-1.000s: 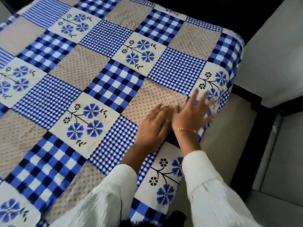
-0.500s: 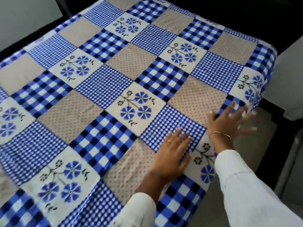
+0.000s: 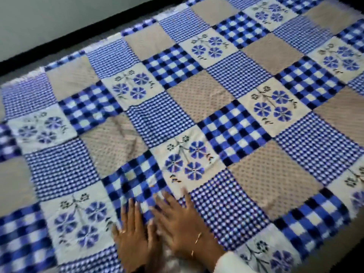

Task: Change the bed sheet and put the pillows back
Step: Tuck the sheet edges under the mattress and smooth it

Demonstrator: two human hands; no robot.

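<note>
The sheet (image 3: pixel 197 107), a patchwork of blue checks, beige dots and blue flowers, lies spread over the bed and fills nearly the whole view, with creases around 8 o'clock from centre. At 6 o'clock both hands lie flat on it, palms down and fingers straight, side by side: the left hand (image 3: pixel 132 233) wears a ring, the right hand (image 3: pixel 181 223) a thin bracelet. A grey wall (image 3: pixel 59 20) runs along 11 o'clock.

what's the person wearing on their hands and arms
The left hand has a thin ring on one finger. The right hand has a slim gold bangle at the wrist and a white sleeve just below it. No left sleeve is in view.
</note>
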